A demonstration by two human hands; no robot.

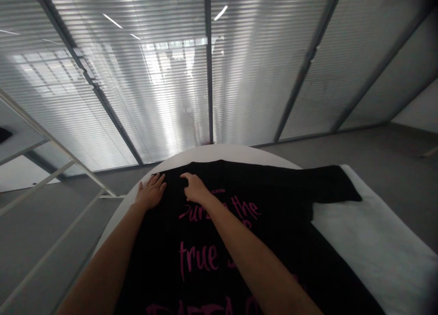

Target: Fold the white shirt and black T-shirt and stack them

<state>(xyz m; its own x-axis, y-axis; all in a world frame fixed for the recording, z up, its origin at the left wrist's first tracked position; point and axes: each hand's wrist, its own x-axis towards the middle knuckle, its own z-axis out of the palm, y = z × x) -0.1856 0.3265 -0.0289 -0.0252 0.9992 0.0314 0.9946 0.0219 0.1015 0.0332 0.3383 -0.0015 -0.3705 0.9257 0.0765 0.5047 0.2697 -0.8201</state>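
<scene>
A black T-shirt [273, 187] with pink lettering lies spread over a white round-ended surface. One short sleeve points out to the right; no sleeve sticks out on the left side. My left hand [151, 192] rests flat on the shirt's upper left edge, fingers spread. Just to its right, my right hand [196, 187] is over the upper chest near the small top print, index finger stretched out and thumb apart from it. I see no cloth between that finger and thumb. My right forearm covers part of the lettering.
The white table [239, 154] shows beyond the collar, and a pale sheet-like surface [376, 246] extends at the right. On the left stands a white metal frame [77, 162]. Glass partitions with blinds [171, 100] rise behind, above a grey floor [372, 146].
</scene>
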